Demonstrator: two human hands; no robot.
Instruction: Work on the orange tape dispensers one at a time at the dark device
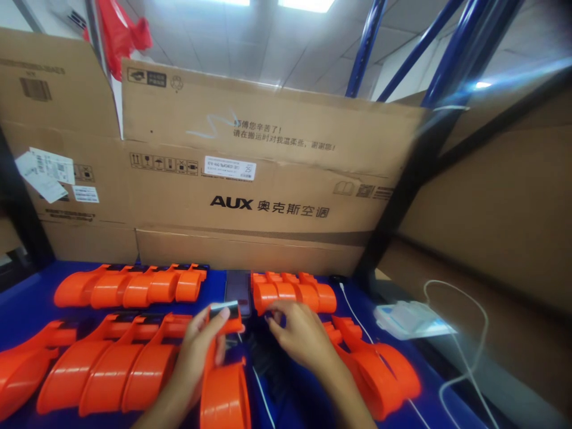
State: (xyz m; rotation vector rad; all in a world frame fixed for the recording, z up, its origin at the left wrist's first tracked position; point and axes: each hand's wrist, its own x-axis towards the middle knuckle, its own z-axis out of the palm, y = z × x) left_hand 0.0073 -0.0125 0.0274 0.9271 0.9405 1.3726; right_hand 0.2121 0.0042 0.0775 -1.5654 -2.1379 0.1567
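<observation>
My left hand (202,342) is closed around the stem of an orange plastic part with a wide, rounded band (224,396). The thumb presses on a black and silvery-white piece at the top of this part. To the right, my right hand (298,335) has its fingers curled together in a pinch, apart from the held part. A small dark bit shows at its fingertips, too small to name. Behind the right hand stands a row of similar orange parts (295,295). More orange parts (107,375) lie in a row left of my left hand.
A back row of orange parts (129,289) and a dark phone-like slab (238,289) rest on the blue surface (22,304). Two orange parts (379,372) lie at right. A white cable (263,396) and a pale box (411,319) are near. Cardboard (179,208) walls the back.
</observation>
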